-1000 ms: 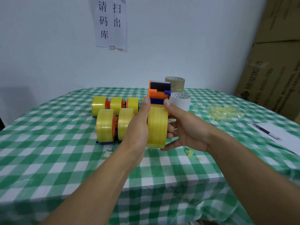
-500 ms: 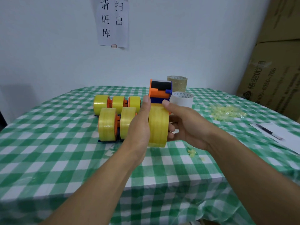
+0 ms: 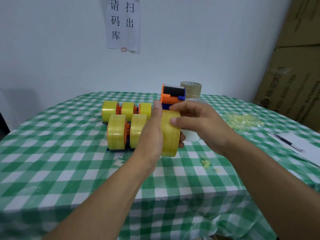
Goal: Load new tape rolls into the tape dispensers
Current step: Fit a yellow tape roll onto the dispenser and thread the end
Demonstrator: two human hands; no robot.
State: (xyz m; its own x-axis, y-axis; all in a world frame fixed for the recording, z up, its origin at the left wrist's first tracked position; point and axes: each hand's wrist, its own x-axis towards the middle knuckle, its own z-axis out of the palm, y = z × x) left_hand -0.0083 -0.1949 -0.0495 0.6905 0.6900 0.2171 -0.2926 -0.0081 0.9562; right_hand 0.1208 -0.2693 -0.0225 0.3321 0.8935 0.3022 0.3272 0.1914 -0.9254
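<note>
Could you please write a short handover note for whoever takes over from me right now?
Left hand: grips the orange and blue tape dispenser with its yellow tape roll, above the table.
Right hand: index finger and thumb curl onto that roll's top, probably seeking the tape end.
Done: five loaded dispensers stand in two rows on the checked tablecloth, left of the hands.
Spare: a clear tape roll at the back, a white roll behind the right hand.
Left: likely thread this tape through the dispenser head, then set it with the others.
</note>
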